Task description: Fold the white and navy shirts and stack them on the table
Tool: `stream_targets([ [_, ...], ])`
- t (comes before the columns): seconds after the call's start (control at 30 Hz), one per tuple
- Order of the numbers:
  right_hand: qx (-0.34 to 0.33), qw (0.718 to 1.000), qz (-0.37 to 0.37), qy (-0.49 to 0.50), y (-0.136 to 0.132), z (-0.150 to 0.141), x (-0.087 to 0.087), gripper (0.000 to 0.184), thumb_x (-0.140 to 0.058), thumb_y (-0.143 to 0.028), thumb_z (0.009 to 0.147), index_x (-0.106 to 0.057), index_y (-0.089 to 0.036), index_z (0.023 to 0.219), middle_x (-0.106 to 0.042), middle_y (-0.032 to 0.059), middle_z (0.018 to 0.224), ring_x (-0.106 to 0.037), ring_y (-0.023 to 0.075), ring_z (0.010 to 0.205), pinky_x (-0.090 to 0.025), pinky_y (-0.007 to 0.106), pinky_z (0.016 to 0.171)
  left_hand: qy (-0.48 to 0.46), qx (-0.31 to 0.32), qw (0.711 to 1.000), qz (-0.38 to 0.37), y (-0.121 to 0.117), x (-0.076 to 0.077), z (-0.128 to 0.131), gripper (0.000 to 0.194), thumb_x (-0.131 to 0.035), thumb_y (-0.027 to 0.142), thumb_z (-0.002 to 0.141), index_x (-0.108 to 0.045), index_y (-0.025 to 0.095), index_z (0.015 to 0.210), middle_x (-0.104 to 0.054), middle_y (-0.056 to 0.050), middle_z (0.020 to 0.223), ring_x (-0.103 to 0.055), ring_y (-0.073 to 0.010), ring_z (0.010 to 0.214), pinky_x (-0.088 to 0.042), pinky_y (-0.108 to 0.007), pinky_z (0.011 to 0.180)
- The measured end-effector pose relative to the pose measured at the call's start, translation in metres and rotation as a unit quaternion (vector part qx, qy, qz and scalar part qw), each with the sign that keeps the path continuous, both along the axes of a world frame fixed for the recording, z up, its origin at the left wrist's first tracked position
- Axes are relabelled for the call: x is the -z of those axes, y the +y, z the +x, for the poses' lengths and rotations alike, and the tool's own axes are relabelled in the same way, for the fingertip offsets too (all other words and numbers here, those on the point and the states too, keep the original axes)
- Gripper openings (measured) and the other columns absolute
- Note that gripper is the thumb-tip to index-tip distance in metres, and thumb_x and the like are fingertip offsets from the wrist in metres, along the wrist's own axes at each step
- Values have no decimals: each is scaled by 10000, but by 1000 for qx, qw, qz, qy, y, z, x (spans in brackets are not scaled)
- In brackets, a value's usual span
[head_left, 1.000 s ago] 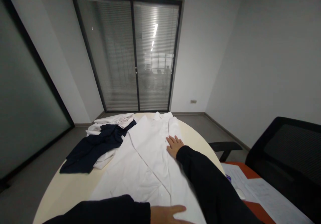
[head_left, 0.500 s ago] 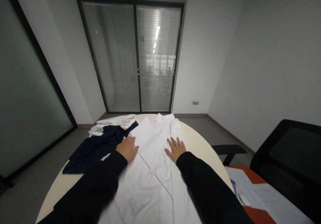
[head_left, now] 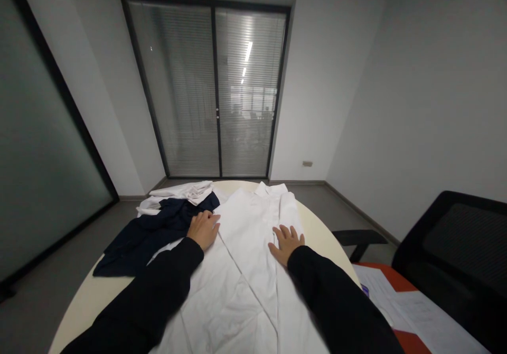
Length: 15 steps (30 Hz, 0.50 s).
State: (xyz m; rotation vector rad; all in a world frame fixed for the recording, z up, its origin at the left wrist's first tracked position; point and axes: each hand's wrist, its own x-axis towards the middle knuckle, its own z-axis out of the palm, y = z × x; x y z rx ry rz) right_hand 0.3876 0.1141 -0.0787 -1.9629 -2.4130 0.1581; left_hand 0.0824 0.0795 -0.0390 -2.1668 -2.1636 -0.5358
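A white shirt lies spread lengthwise on a round cream table, collar at the far end. My right hand rests flat on its right side, fingers stretched out. My left hand lies on the shirt's left edge with fingers curled down over the fabric; whether it grips the cloth I cannot make out. Both arms wear dark sleeves.
A dark navy garment and a crumpled white garment lie at the table's left. A black office chair stands right, beside an orange surface with papers. Glass doors with blinds fill the far wall.
My left hand moved from the near bottom hem up to the shirt's left edge. My right hand stayed flat on the right side. The view shifted slightly.
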Motion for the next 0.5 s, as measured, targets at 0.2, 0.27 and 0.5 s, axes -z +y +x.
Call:
stream_targets([
  [0.2, -8, 997, 70, 33, -3, 3, 4, 685, -391, -649, 858, -404, -286, 1439, -333, 79, 1541, -175, 377, 1437, -97, 631, 1114, -185, -2, 982, -42, 29, 7, -4, 406, -469, 257, 886, -622, 87, 1222, -620, -134, 1234, -574, -241, 1176, -409, -328, 1058],
  [0.27, -39, 996, 66, 39, -2, 5, 3, 673, -398, -611, 874, -349, -307, 1473, -284, 64, 1570, -160, 348, 1451, -94, 617, 1124, -180, 0, 982, -53, 36, 4, -5, 389, -474, 250, 875, -638, 71, 1179, -647, -138, 1210, -576, -246, 1184, -407, -323, 1063],
  [0.5, -118, 991, 41, 49, 2, 8, -2, 562, -418, -512, 899, -389, -392, 1447, -297, 4, 1572, -151, 355, 1456, -113, 619, 1123, -149, 19, 988, -33, 35, -12, 18, 422, -480, 258, 887, -566, 72, 1256, -519, -162, 1352, -522, -234, 1246, -353, -316, 1100],
])
